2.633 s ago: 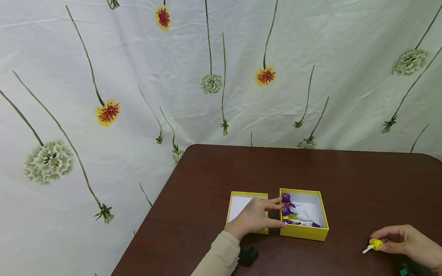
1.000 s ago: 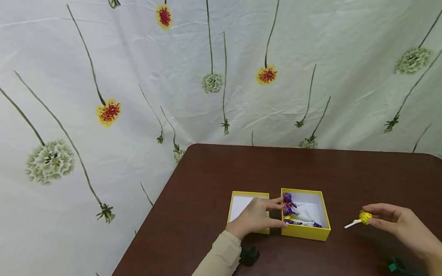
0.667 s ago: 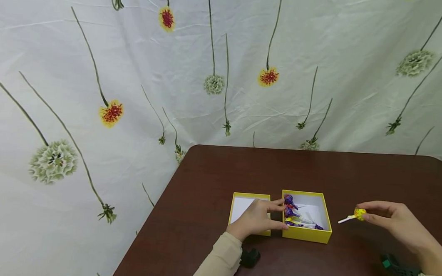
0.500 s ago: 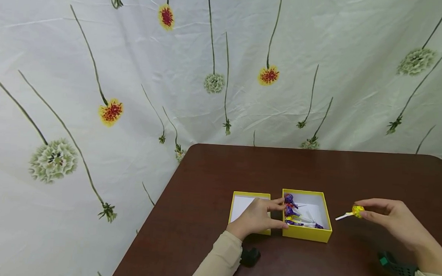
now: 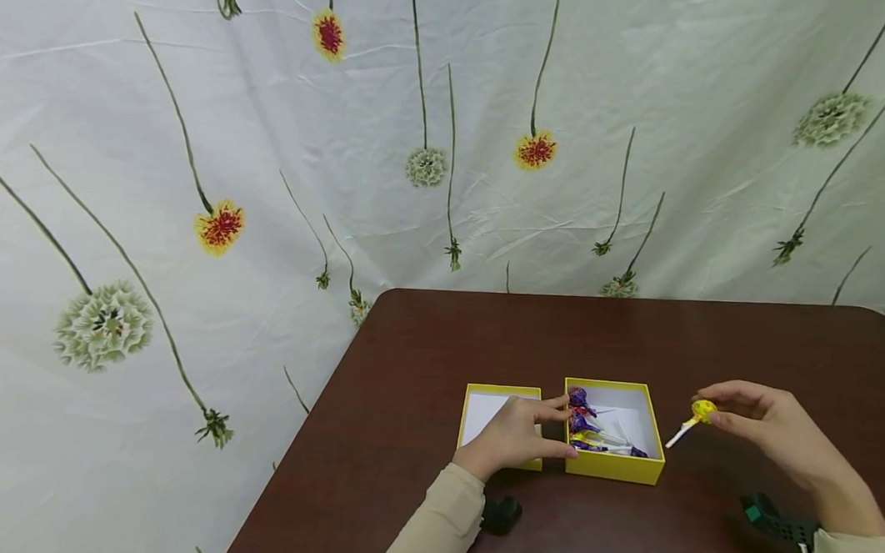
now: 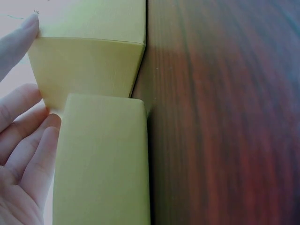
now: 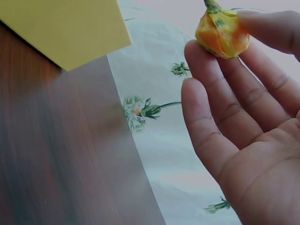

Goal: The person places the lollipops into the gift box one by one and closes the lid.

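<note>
A yellow box with a white inside stands on the table. Purple, red and yellow wrapped lollipops lie inside it, mostly along its left wall. My left hand touches the box's left side, fingers extended at the rim and thumb at the front corner. To the right of the box, my right hand pinches a yellow-wrapped lollipop by its head between thumb and fingers. The white stick points down and left, close to the box's right wall. In the right wrist view the lollipop's wrapper looks yellow and orange.
A shallow yellow-edged box part with a white inside lies left of the box, partly covered by my left hand. Dark wrist devices sit at both wrists. Behind the brown table hangs a flower-print cloth.
My right hand has carried the yellow lollipop leftward and away from me, toward the box; its stick now tilts more steeply down. The left hand stays in place on the box.
</note>
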A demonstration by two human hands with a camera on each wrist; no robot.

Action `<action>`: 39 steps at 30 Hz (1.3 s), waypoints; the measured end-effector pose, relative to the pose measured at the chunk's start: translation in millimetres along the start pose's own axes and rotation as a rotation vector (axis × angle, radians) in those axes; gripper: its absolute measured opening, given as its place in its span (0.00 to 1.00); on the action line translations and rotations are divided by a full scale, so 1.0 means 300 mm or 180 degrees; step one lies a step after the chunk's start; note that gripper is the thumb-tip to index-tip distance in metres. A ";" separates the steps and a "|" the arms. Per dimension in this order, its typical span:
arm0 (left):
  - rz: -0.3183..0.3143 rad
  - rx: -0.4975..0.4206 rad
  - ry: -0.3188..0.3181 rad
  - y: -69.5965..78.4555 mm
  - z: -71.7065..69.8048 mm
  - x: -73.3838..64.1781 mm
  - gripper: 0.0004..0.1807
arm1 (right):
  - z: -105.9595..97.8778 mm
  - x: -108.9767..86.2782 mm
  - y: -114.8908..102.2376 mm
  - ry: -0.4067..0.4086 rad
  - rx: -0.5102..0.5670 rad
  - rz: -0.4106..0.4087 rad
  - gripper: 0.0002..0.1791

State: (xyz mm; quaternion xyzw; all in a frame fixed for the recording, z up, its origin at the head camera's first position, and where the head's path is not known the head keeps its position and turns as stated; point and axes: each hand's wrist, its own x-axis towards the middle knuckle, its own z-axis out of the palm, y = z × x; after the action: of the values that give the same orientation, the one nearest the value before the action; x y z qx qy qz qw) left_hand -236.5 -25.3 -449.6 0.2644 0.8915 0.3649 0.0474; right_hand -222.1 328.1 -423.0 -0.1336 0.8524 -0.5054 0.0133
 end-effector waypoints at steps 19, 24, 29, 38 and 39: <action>-0.0005 -0.0027 0.0010 -0.003 0.003 -0.006 0.31 | 0.060 0.062 -0.062 0.0041 0.0228 -0.0227 0.17; 0.0059 -0.0032 0.0009 -0.008 0.001 -0.002 0.31 | 0.076 0.079 -0.078 0.0138 0.0100 -0.0279 0.17; 0.0087 -0.0078 -0.0008 -0.010 0.004 -0.002 0.31 | 0.094 0.096 -0.098 0.0006 -0.0036 -0.0147 0.20; 0.0083 -0.0053 0.0008 -0.014 0.007 0.001 0.31 | 0.136 0.116 -0.138 -0.0138 -0.0097 -0.0253 0.19; 0.0084 -0.0049 0.0012 -0.014 0.007 0.002 0.31 | 0.142 0.119 -0.139 -0.0143 -0.0090 -0.0271 0.18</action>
State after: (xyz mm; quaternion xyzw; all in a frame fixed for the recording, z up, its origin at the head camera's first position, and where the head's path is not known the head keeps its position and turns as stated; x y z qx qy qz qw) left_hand -238.2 -26.3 -453.9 0.2750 0.8852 0.3728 0.0430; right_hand -240.9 264.1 -403.6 -0.1813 0.8524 -0.4903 0.0090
